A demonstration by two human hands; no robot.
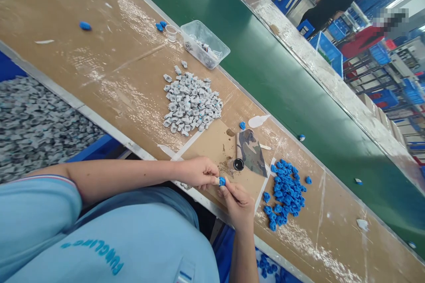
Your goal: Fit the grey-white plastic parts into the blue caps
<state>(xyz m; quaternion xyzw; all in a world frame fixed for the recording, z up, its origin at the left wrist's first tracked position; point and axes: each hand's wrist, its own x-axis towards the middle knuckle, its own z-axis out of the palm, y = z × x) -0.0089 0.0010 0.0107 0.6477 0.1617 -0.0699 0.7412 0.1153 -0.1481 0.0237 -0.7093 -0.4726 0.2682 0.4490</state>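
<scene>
Fingers of the right hand and left hand pinch a small blue moulded piece between them, the thumb and fingertips of each drawn narrow on it; a pale bit shows at its left end, too small to make out. The piece is held over the near edge of a long table covered in brown board. Just beyond the hands stands a small round container with a black top, and next to it lies a flat camouflage-patterned sheet. A white pear-shaped plastic object lies behind that. To the left of the sheet spreads a heap of small grey hollow parts; to its right, a heap of crumpled-looking blue parts. A clear rectangular plastic tub with mixed bits inside sits near a flat green belt. Below the table at left, a blue bin holds many more grey parts.
</scene>
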